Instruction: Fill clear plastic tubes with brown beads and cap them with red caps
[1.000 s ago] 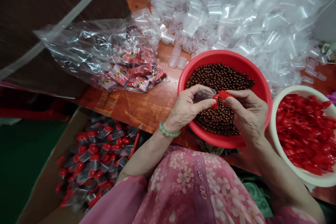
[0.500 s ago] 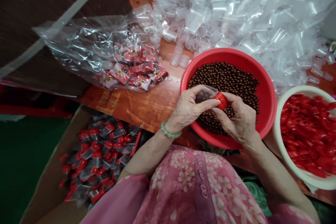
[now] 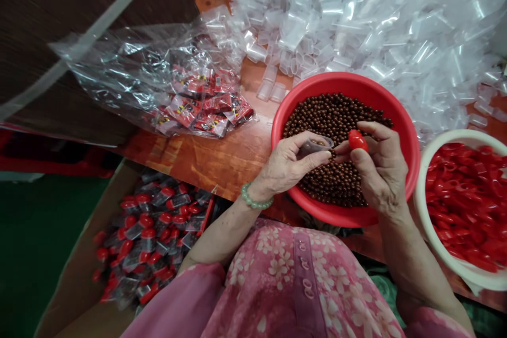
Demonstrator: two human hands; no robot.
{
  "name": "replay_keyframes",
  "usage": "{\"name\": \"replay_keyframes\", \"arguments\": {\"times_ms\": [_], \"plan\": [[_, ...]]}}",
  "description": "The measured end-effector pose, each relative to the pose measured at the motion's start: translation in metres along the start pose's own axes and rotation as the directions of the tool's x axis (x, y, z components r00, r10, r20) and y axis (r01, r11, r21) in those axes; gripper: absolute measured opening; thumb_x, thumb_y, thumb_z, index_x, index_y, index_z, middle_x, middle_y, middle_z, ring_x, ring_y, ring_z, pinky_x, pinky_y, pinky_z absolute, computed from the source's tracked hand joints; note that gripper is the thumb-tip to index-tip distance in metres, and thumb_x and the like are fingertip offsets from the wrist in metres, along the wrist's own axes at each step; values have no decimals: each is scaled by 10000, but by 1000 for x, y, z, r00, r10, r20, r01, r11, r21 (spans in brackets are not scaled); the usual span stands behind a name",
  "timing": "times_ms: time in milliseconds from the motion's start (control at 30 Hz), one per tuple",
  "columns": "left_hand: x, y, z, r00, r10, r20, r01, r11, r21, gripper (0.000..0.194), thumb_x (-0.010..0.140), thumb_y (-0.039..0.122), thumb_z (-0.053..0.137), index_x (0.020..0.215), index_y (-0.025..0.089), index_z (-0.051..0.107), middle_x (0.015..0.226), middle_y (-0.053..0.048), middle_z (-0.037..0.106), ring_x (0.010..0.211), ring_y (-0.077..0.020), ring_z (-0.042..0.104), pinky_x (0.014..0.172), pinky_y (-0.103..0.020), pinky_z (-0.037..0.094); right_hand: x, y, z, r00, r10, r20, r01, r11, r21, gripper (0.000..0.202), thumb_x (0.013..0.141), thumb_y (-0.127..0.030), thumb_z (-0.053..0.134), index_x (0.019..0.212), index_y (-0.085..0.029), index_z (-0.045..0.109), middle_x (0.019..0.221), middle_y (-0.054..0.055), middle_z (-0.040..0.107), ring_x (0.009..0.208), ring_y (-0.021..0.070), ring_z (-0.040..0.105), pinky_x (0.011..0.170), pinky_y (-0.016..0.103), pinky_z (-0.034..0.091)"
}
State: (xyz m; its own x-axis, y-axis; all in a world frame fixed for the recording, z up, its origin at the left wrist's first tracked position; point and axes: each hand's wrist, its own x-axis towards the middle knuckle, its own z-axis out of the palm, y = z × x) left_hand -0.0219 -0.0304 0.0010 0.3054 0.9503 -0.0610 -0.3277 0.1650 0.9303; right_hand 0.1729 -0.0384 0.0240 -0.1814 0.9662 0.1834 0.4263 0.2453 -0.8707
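Note:
My left hand (image 3: 291, 161), with a green bead bracelet (image 3: 256, 198) at the wrist, is closed around a small clear plastic container (image 3: 312, 145). Its open mouth faces right, and a few brown balls show inside. In my right hand (image 3: 380, 163) a red cap (image 3: 358, 140) is pinched between thumb and fingers, apart from the container. Some right fingertips reach left, close to the container's mouth. Both hands are over a red basin (image 3: 410, 169) of small, shiny brown balls (image 3: 336, 116).
Clear containers (image 3: 348, 16) are heaped behind the basin. A white tub (image 3: 422, 195) of red caps (image 3: 467, 200) stands at right. Red packets (image 3: 209, 105) lie in a clear bag (image 3: 130, 74) at left. Below the table edge, a carton (image 3: 75, 269) holds capped containers (image 3: 146, 237).
The red cap has come away from the container. My right hand has moved right with it, while my left hand keeps the container, its mouth now showing.

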Motion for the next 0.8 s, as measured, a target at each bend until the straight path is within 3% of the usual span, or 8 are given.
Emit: {"name": "replay_keyframes", "arguments": {"times_ms": [133, 233, 367, 533, 667, 800], "plan": [[1, 2, 0, 998, 10, 66, -17, 995, 98, 232, 880, 363, 753, 1002, 168, 715, 894, -11, 725, 826, -107, 663, 805, -225, 512, 6, -12, -2, 999, -5, -53, 8, 998, 67, 230, 1035, -468, 535, 1189, -324, 627, 1015, 35, 752, 920, 207, 753, 829, 379, 634], [2, 2, -1, 997, 22, 76, -33, 989, 145, 216, 871, 336, 755, 987, 156, 725, 902, -14, 727, 814, -103, 645, 795, -220, 497, 10, -18, 3, 994, 14, -108, -6, 997, 78, 234, 1024, -498, 549, 1092, -308, 667, 990, 45, 766, 950, 224, 750, 877, 409, 628], [1, 0, 0, 996, 21, 92, -35, 988, 148, 222, 855, 308, 766, 999, 141, 739, 901, -11, 723, 822, -107, 630, 802, -225, 492, 13, -20, 18, 988, -4, -155, 33, 981, 189, 255, 1024, -500, 555, 1082, -295, 694, 999, 30, 785, 966, 214, 753, 907, 398, 615], [0, 0, 1, 994, 6, 106, -9, 1000, 29, 237, 863, 314, 745, 1019, 136, 744, 924, -12, 708, 865, -131, 636, 860, -265, 523, 12, -25, 34, 996, -49, -72, 62, 978, 197, 218, 1019, -405, 604, 1053, -251, 754, 1100, 32, 782, 1047, 182, 726, 959, 349, 580], [1, 0, 2, 991, 12, 130, -11, 1000, -14, 222, 868, 306, 738, 1002, 129, 732, 926, -12, 690, 870, -127, 623, 864, -265, 516, 11, -23, 34, 996, -51, -72, 64, 978, 200, 222, 1022, -390, 602, 1023, -247, 771, 1058, 28, 770, 1031, 174, 714, 939, 340, 575], [1, 0, 0, 990, -2, 141, 0, 1000, 15, 206, 896, 315, 704, 981, 128, 690, 854, 1, 635, 798, -105, 573, 790, -247, 489, 13, -20, 29, 995, -43, -88, 56, 986, 157, 184, 1000, -348, 644, 1116, -284, 771, 1081, 10, 773, 1017, 155, 719, 932, 323, 583]]}}
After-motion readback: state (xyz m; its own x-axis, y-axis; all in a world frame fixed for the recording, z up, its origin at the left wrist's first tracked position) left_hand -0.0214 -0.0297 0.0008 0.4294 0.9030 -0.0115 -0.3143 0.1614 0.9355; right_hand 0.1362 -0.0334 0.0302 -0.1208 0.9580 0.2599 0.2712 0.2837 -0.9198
